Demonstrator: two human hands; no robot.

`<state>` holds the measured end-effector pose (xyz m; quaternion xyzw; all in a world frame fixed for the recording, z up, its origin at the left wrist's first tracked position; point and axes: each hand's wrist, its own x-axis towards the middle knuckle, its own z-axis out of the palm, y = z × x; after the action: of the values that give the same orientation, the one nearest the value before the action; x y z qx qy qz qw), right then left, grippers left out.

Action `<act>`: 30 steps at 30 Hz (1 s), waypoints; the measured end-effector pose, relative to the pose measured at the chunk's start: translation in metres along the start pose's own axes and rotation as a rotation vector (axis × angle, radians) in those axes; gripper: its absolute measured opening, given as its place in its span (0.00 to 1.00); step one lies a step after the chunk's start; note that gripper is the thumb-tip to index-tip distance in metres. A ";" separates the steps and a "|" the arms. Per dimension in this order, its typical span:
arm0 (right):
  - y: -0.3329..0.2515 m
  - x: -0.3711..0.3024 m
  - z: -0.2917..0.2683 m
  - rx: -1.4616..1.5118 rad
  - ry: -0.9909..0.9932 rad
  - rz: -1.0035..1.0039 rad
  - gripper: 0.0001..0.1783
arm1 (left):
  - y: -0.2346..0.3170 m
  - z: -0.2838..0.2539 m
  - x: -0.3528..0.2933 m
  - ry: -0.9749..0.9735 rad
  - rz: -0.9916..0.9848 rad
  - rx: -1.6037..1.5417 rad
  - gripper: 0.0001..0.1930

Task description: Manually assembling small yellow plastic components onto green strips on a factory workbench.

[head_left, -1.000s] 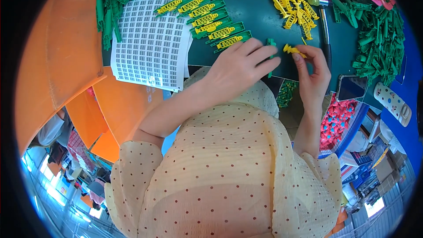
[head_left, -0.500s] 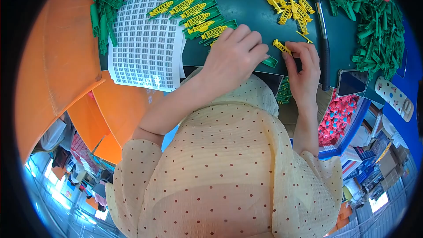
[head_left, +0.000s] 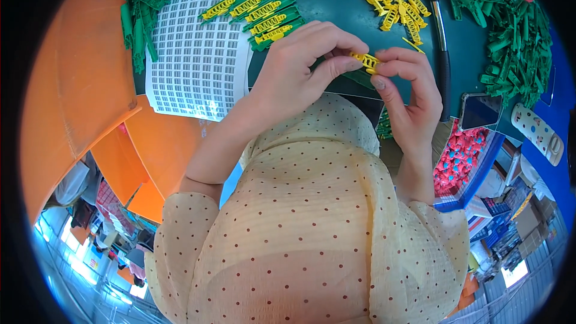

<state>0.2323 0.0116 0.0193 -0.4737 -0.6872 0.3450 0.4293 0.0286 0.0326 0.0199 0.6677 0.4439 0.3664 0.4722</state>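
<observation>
1. My left hand [head_left: 300, 66] has its thumb and forefinger nearly together at the left end of a small yellow piece [head_left: 369, 63].
2. My right hand [head_left: 417, 93] has its thumb and forefinger close around the right end.
3. I have that piece between my two hands, above the near edge of the table [head_left: 336, 9].
4. Beyond it I see a yellow heap [head_left: 393, 0], with a hammer [head_left: 443, 48] just right of that.
5. Green pieces with yellow inserts [head_left: 264, 18] lie beyond my left hand, beside a printed sheet [head_left: 195, 54].
</observation>
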 end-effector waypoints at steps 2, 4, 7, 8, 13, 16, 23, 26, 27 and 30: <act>0.000 0.000 -0.001 -0.034 -0.025 0.009 0.12 | -0.002 -0.002 0.000 0.001 0.058 0.023 0.12; 0.004 -0.001 -0.002 -0.130 -0.053 0.001 0.12 | -0.004 -0.002 -0.002 0.108 0.193 0.273 0.15; 0.013 -0.008 -0.005 -0.271 -0.098 -0.023 0.12 | -0.015 -0.001 -0.011 0.064 0.290 0.507 0.18; 0.015 -0.011 -0.005 -0.316 -0.115 -0.039 0.13 | -0.017 0.001 -0.015 0.065 0.288 0.507 0.18; 0.016 -0.017 0.007 -0.320 -0.183 -0.048 0.16 | -0.024 0.013 -0.021 -0.024 0.249 0.633 0.17; 0.017 -0.015 0.011 -0.357 -0.194 -0.074 0.17 | -0.026 0.014 -0.021 0.004 0.256 0.634 0.16; 0.017 -0.010 0.010 -0.407 -0.227 -0.120 0.18 | -0.030 0.016 -0.022 0.036 0.281 0.613 0.14; 0.014 -0.008 0.010 -0.420 -0.242 -0.108 0.18 | -0.033 0.017 -0.022 0.039 0.295 0.594 0.13; 0.014 -0.008 0.010 -0.422 -0.245 -0.093 0.18 | -0.034 0.017 -0.022 0.042 0.297 0.587 0.13; 0.011 -0.007 0.010 -0.437 -0.234 -0.044 0.18 | -0.033 0.018 -0.022 0.051 0.299 0.577 0.13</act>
<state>0.2283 0.0078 0.0034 -0.4972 -0.8005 0.2313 0.2417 0.0291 0.0119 -0.0184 0.8224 0.4382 0.3072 0.1932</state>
